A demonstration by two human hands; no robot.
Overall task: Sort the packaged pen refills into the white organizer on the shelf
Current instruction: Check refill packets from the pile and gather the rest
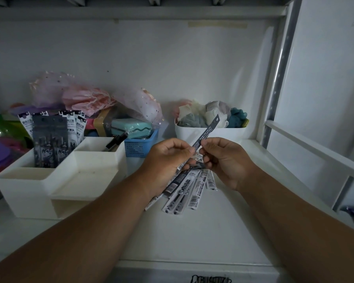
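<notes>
Both hands meet mid-frame over the white shelf (192, 237). Left hand (168, 158) has its fingers curled round a fanned bundle of packaged pen refills (184, 190); the bundle spreads toward 6 o'clock from the fist, bar-coded ends lowest. Right hand (223, 158) pinches one dark refill packet (205, 130) between thumb and forefinger near its lower end. The packet tilts toward 1 o'clock, its hang-hole end up, crossing in front of a white tub of cloth items (211, 132).

White organizer (55, 180) sits at 9 o'clock of the hands, well apart. Its rear-left compartment holds upright dark and white refill packs (49, 139). The rear-right compartment holds a black pen-like item (116, 140); exact type unclear. Blue mesh basket (140, 147) stands just behind the organizer, at 11 o'clock of the hands, with a teal case (131, 127) in it.
</notes>
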